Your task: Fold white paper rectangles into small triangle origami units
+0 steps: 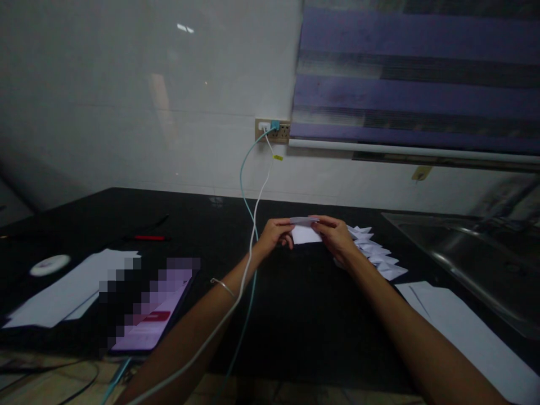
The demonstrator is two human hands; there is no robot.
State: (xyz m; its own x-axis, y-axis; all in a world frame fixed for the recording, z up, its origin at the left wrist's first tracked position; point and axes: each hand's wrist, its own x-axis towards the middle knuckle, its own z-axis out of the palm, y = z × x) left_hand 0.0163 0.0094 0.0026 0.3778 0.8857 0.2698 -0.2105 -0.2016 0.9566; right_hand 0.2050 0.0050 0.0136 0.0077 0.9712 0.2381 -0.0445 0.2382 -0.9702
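Observation:
A small white sheet of paper (307, 234), with its top edge folded over, is held up above the dark countertop (312, 326). My left hand (276, 233) pinches its left side between thumb and fingers. On the opposite side, my right hand (333, 232) grips the upper right corner. Just beyond my right wrist stand several folded white paper shapes (375, 253) in a row, partly hidden by that hand and arm.
White sheets (468, 332) lie at right, beside a steel sink (485, 253). At left are more sheets (80, 287), a lit phone (162, 315), a white oval object (49, 265) and a red pen (149, 238). A white cable (250, 253) hangs across my left arm from the wall socket (282, 133).

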